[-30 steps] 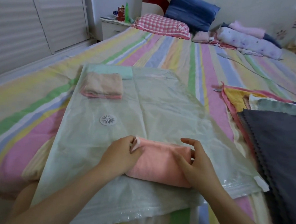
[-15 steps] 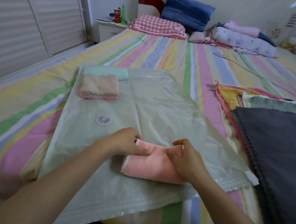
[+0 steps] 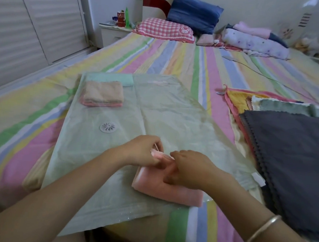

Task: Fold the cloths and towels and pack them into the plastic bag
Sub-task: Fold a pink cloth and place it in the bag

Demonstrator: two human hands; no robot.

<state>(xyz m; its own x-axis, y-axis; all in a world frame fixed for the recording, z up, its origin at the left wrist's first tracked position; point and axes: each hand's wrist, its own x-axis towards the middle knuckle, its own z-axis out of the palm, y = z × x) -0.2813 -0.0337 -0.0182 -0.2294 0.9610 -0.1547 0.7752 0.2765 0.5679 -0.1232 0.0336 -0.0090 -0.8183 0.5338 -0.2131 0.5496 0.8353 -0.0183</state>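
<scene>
While both hands work at its far edge, the pink towel [image 3: 169, 193] lies on top of the plastic bag [image 3: 171, 114], at the bag's near end and just short of the bed's edge. The left hand [image 3: 144, 152] pinches a lifted corner of the towel between thumb and fingers. The right hand [image 3: 190, 172] has its fingers curled down into the fold beside it and grips the cloth there. Held this way, the layers can probably be lined up and kept from sliding apart while the fold is tightened. The flat bag serves as a smooth working surface on the striped bed sheet [image 3: 180, 60].

At the bag's far end sits a folded beige-and-pink stack [image 3: 103, 94] with a mint towel [image 3: 110, 77] behind it. Their colours look muted, as though seen through the film, so they seem to be packed already, pushed deep to leave room nearer the opening. The round white valve [image 3: 109, 127] marks this as a vacuum storage bag.

To the right, well apart from the hands, unfolded pieces wait in a loose pile: a dark grey cloth [image 3: 296, 163] on top, with a grey-green towel [image 3: 286, 107] and a yellow cloth [image 3: 236, 98] showing beyond it. Most of the folding looks still to be done.

The only readable writing is "GASO" on a red can [image 3: 121, 18] on the nightstand [image 3: 112, 32]; the rest of the word is out of sight. The checked pillow [image 3: 163, 28] carries a rabbit patch with no legible text.
</scene>
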